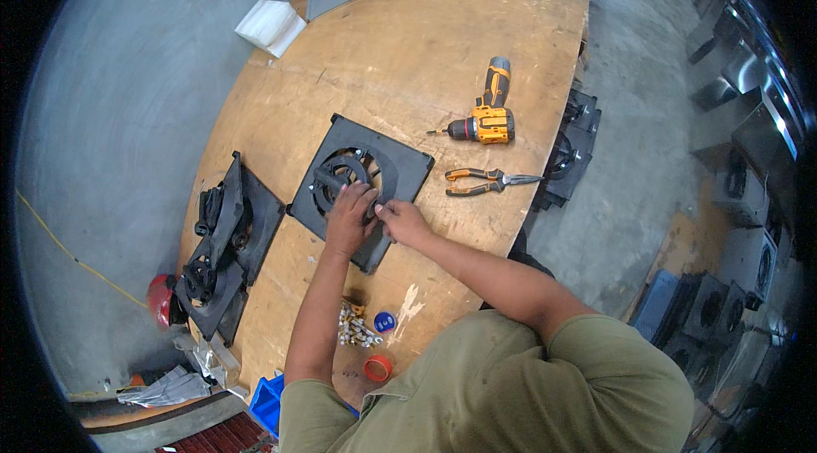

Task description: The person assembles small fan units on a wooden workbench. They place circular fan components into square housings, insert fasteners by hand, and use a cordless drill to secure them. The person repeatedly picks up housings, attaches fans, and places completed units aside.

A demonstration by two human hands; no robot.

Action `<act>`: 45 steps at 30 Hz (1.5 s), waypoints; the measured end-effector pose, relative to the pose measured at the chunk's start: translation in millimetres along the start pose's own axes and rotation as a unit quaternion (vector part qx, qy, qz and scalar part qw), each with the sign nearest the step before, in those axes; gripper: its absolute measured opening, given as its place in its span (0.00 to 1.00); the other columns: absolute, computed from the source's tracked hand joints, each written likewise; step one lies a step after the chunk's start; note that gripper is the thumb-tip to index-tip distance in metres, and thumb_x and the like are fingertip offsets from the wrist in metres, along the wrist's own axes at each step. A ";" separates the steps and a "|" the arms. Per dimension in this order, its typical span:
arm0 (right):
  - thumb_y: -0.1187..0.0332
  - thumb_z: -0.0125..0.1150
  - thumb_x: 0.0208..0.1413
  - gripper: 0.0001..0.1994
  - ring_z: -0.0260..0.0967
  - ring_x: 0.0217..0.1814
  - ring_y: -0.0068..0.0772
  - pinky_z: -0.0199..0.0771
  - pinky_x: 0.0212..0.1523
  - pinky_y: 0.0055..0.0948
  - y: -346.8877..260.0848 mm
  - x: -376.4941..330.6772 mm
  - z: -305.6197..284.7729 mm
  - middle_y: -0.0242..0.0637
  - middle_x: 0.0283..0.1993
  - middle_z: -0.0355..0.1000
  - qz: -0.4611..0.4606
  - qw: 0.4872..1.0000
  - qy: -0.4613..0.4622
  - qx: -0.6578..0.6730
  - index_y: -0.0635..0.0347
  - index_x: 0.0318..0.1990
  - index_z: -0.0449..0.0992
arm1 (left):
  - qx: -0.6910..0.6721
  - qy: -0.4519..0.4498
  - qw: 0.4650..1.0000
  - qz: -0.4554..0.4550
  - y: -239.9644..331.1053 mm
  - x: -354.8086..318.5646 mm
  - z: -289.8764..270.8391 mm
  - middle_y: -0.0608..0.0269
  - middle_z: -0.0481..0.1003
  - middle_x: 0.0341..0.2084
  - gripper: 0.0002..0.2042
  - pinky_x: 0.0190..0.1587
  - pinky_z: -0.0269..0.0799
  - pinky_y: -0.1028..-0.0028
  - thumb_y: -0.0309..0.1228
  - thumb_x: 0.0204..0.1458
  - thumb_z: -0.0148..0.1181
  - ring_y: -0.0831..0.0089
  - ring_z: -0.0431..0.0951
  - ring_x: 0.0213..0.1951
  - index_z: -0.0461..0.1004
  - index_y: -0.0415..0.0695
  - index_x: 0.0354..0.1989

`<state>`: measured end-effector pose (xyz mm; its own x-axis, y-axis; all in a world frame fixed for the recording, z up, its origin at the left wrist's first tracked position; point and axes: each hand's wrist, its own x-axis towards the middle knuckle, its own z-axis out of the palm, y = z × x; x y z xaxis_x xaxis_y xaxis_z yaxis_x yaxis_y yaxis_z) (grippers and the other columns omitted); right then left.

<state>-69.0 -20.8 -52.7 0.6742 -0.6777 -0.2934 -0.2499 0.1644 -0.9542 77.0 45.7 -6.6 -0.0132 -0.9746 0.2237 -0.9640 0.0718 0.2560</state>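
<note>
A square black panel (398,145) with a round opening in its middle lies on the wooden table. Over the opening sits a black ring-shaped part (326,174) with a bar across it. My left hand (349,219) rests on the near side of this part, its fingers curled over the ring. Close beside it my right hand (403,223) is closed in a pinch at the near right of the opening. What lies between its fingertips is too small and covered to make out.
On the wooden table (408,36), an orange-black cordless drill (491,124) and pliers (489,181) lie right of the panel. More black panels (255,210) with cables are stacked left. Brass-coloured fittings (355,327), a blue round lid (385,322) and a red ring (377,368) are near me.
</note>
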 end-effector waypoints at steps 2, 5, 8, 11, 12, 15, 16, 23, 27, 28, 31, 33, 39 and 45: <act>0.57 0.56 0.60 0.16 0.74 0.36 0.61 0.73 0.37 0.51 -1.4 1.3 -2.0 0.54 0.28 0.75 0.004 1.000 -0.004 -0.006 0.64 0.36 0.73 | 0.004 0.003 1.000 0.005 -0.7 1.0 0.5 0.55 0.71 0.54 0.28 0.66 0.58 0.51 0.28 0.39 0.70 0.52 0.68 0.61 0.71 0.49 0.53; 0.57 0.56 0.60 0.15 0.74 0.35 0.60 0.73 0.37 0.52 -6.5 0.0 -6.8 0.54 0.29 0.75 -0.112 0.974 0.069 -0.182 0.63 0.36 0.73 | 0.015 0.002 1.000 0.005 -2.4 4.9 0.7 0.55 0.71 0.54 0.28 0.66 0.58 0.51 0.28 0.39 0.70 0.52 0.68 0.61 0.71 0.49 0.54; 0.56 0.55 0.60 0.16 0.74 0.36 0.60 0.73 0.37 0.52 -10.8 -3.1 -9.6 0.55 0.29 0.75 -0.138 0.966 0.071 -0.205 0.63 0.36 0.74 | 0.014 0.000 1.000 0.002 -1.8 5.1 0.3 0.55 0.71 0.54 0.28 0.67 0.57 0.52 0.28 0.39 0.70 0.53 0.68 0.61 0.71 0.49 0.54; 0.55 0.54 0.61 0.18 0.74 0.36 0.61 0.73 0.38 0.53 -11.5 -2.6 -10.0 0.56 0.30 0.75 -0.126 0.959 0.058 -0.246 0.64 0.36 0.74 | 0.014 0.004 1.000 0.006 -1.9 4.6 0.9 0.55 0.71 0.54 0.28 0.67 0.58 0.52 0.28 0.39 0.70 0.53 0.68 0.61 0.71 0.49 0.54; 0.54 0.54 0.61 0.18 0.74 0.36 0.61 0.73 0.38 0.53 -10.9 -1.4 -9.8 0.56 0.30 0.75 -0.126 0.958 0.055 -0.253 0.64 0.36 0.74 | 0.019 0.005 1.000 0.005 -2.4 4.7 1.3 0.55 0.71 0.54 0.28 0.67 0.58 0.52 0.28 0.39 0.70 0.53 0.68 0.61 0.71 0.49 0.54; 0.54 0.53 0.61 0.19 0.73 0.36 0.62 0.73 0.38 0.53 -8.8 1.7 -8.3 0.57 0.30 0.74 -0.129 0.969 0.058 -0.203 0.64 0.36 0.75 | 0.020 0.015 1.000 0.014 -4.2 4.8 3.0 0.55 0.71 0.54 0.28 0.66 0.59 0.51 0.28 0.39 0.70 0.53 0.68 0.61 0.71 0.48 0.54; 0.54 0.53 0.61 0.19 0.73 0.36 0.62 0.73 0.38 0.53 -8.4 2.3 -7.7 0.57 0.30 0.74 -0.131 0.974 0.060 -0.174 0.65 0.36 0.75 | 0.021 0.021 0.999 0.021 -4.8 4.8 3.7 0.55 0.71 0.54 0.28 0.66 0.59 0.51 0.28 0.39 0.70 0.53 0.68 0.61 0.71 0.48 0.54; 0.57 0.55 0.60 0.16 0.74 0.38 0.60 0.73 0.40 0.52 -10.4 -2.3 -8.8 0.53 0.33 0.76 -0.123 0.971 0.059 -0.197 0.64 0.39 0.75 | 0.023 0.017 0.999 0.019 -6.0 3.8 4.7 0.55 0.71 0.54 0.29 0.66 0.59 0.51 0.28 0.37 0.71 0.53 0.68 0.61 0.71 0.48 0.53; 0.59 0.57 0.58 0.13 0.75 0.37 0.54 0.74 0.38 0.50 -10.1 -2.9 -10.8 0.47 0.33 0.76 -0.170 0.938 0.070 -0.293 0.60 0.40 0.74 | 0.018 0.022 0.999 0.019 -3.8 4.0 4.5 0.55 0.71 0.56 0.32 0.67 0.58 0.50 0.26 0.35 0.72 0.52 0.67 0.62 0.70 0.48 0.54; 0.59 0.57 0.58 0.12 0.76 0.37 0.52 0.74 0.37 0.49 -9.2 -2.5 -11.4 0.45 0.33 0.76 -0.185 0.927 0.070 -0.320 0.59 0.40 0.74 | 0.021 0.020 0.999 0.018 -3.4 4.0 4.1 0.55 0.71 0.55 0.31 0.66 0.58 0.51 0.26 0.35 0.71 0.52 0.67 0.62 0.70 0.48 0.54; 0.60 0.58 0.56 0.10 0.76 0.35 0.48 0.74 0.35 0.47 -5.7 -0.2 -13.8 0.42 0.32 0.76 -0.256 0.880 0.090 -0.391 0.57 0.38 0.73 | 0.026 0.018 0.999 0.016 -2.9 4.1 2.8 0.54 0.71 0.55 0.30 0.66 0.59 0.51 0.28 0.36 0.71 0.53 0.68 0.61 0.71 0.47 0.53; 0.60 0.58 0.55 0.10 0.76 0.35 0.47 0.73 0.36 0.48 -3.4 1.3 -15.4 0.41 0.30 0.75 -0.316 0.858 0.124 -0.387 0.56 0.38 0.74 | 0.023 0.021 0.999 0.015 -2.4 4.3 2.7 0.54 0.71 0.55 0.30 0.66 0.59 0.51 0.28 0.36 0.71 0.52 0.68 0.61 0.71 0.47 0.53; 0.57 0.54 0.60 0.13 0.75 0.31 0.47 0.71 0.35 0.47 3.9 4.2 -11.0 0.44 0.27 0.76 -0.269 0.883 0.106 -0.370 0.57 0.32 0.76 | 0.014 0.010 1.000 0.010 -4.1 3.9 2.8 0.54 0.71 0.56 0.31 0.67 0.58 0.50 0.25 0.34 0.72 0.51 0.67 0.62 0.70 0.47 0.53; 0.50 0.46 0.64 0.23 0.75 0.29 0.48 0.72 0.31 0.45 3.3 17.0 4.6 0.46 0.23 0.74 0.054 0.997 -0.009 0.053 0.62 0.29 0.76 | -0.008 0.030 0.999 0.019 -5.7 3.8 4.4 0.54 0.71 0.55 0.31 0.66 0.59 0.51 0.26 0.34 0.72 0.51 0.67 0.62 0.71 0.47 0.53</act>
<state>-55.1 -28.5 -61.1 0.6607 -0.6386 -0.3945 -0.2472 0.3110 -0.9177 81.3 40.6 -11.3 -0.0327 -0.9569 0.2887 -0.9586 0.1118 0.2619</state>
